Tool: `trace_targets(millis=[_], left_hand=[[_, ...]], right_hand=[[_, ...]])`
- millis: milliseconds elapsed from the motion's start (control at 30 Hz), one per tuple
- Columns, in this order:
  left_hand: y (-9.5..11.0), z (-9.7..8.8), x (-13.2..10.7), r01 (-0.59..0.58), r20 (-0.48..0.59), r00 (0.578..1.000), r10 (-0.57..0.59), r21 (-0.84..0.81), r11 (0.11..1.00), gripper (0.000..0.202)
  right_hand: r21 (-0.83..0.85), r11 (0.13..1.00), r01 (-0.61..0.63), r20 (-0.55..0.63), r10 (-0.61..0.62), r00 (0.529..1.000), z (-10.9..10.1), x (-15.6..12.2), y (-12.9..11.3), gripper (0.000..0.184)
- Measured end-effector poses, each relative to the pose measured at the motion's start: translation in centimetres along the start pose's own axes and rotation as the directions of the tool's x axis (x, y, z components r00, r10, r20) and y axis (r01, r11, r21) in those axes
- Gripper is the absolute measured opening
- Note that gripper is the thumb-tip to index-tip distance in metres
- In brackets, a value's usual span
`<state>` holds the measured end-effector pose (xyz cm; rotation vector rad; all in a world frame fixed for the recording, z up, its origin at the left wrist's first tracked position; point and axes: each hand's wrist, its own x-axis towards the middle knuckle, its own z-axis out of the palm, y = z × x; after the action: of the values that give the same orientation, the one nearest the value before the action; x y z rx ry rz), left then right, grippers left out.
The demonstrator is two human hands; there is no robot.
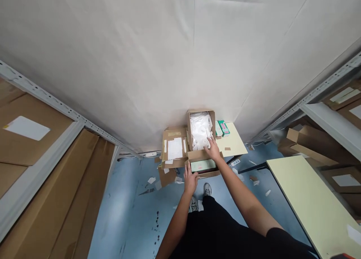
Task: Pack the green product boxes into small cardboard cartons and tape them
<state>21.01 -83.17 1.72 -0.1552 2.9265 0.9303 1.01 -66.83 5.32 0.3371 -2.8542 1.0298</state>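
A small open cardboard box [208, 174] sits low in front of me, with a pale green box [202, 165] lying inside it. My left hand [191, 179] grips this cardboard box at its left side, the thumb near the front corner. My right hand [212, 150] is at the box's far right edge with fingers apart, touching or just above the raised flap. Right behind stands a taller cardboard box [188, 129], filled with crumpled white paper or plastic [200, 129]; the right fingertips come close to that filling.
A closed carton [164, 153] with white sheets stands to the left. Two green-and-white boxes [224, 128] lie on a cream table [235, 138]. Shelves with cartons [76, 172] flank both sides. Another cream table [304, 199] is at right. Scraps litter the blue floor [121, 210].
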Motion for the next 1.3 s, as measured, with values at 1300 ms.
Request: trace_targets(millis=[1300], left_hand=[[3.9, -1.6, 3.5, -0.128, -0.033, 0.991, 0.127, -0.011, 0.992, 0.013]], right_hand=[[-0.104, 0.985, 0.138, -0.169, -0.154, 0.973, -11.4, -2.1, -1.6, 0.034]])
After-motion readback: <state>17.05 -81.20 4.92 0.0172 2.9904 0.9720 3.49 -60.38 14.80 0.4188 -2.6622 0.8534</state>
